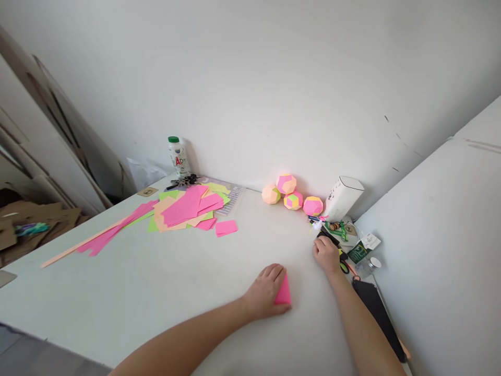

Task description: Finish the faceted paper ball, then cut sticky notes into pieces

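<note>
My left hand [266, 292] rests over a small pink piece of paper [283, 292] near the table's front. Its thumb lies along the lower edge and its fingers curl over the upper left part, hiding much of the sheet. At the right side my right hand [326, 254] has its fingers curled closed beside a small white bottle [316, 227] with a pink tip. What those fingers hold, if anything, is hidden. Another small pink paper piece [226, 228] lies flat beyond my left hand.
Pink, orange and green sheets [183, 206] are heaped at the back left, with long paper strips [113, 230]. Several faceted paper balls [293, 200] sit by the wall, near a white box [343, 198]. A jar [370, 265] and black case [378, 313] line the right edge.
</note>
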{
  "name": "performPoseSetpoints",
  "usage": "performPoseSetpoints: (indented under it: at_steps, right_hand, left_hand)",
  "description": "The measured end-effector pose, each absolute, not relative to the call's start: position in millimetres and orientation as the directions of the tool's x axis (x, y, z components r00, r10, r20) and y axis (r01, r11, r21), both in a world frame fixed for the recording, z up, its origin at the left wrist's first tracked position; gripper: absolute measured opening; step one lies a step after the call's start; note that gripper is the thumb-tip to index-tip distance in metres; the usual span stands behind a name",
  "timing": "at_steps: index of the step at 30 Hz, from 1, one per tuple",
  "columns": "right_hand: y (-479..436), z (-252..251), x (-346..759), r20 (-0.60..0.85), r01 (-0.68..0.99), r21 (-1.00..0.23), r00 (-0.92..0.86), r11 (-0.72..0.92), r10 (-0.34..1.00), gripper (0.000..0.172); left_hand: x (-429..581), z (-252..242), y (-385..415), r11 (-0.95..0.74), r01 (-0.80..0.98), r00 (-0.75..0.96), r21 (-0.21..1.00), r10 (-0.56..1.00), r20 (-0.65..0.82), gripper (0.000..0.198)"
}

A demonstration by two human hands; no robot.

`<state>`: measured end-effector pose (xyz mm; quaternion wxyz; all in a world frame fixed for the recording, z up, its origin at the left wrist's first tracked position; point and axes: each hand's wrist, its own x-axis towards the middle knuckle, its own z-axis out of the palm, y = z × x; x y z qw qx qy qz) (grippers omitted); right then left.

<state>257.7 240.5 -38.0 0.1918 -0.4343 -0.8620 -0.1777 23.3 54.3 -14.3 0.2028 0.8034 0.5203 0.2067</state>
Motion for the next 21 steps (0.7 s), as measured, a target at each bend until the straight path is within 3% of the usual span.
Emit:
performPoseSetpoints:
  at_steps: [8, 16, 18, 21]
  right_hand:
    - [256, -39, 249, 0.431, 0.784, 0.126, -0.596, 0.608, 0.678, 0.032]
    - [262, -20, 239, 0.451, 0.778, -0.02, -0.553, 0.628, 0.7, 0.032]
    - [249, -15, 229, 0.482, 0.766, -0.075, -0.533, 0.639, 0.696, 0.032]
    - [208, -14, 207, 0.525, 0.719, -0.17, -0.512, 0.674, 0.68, 0.026]
  left_hand:
    - [22, -17, 54, -0.383, 0.751, 0.365, 0.538, 0.92, 0.146, 0.08]
    - [22, -20, 55, -0.372, 0.766, 0.329, 0.525, 0.927, 0.178, 0.081]
    - [21, -22, 56, -0.366, 0.765, 0.314, 0.53, 0.93, 0.189, 0.087]
    - [16, -29, 58, -0.359, 0.713, 0.304, 0.602, 0.932, 0.195, 0.114]
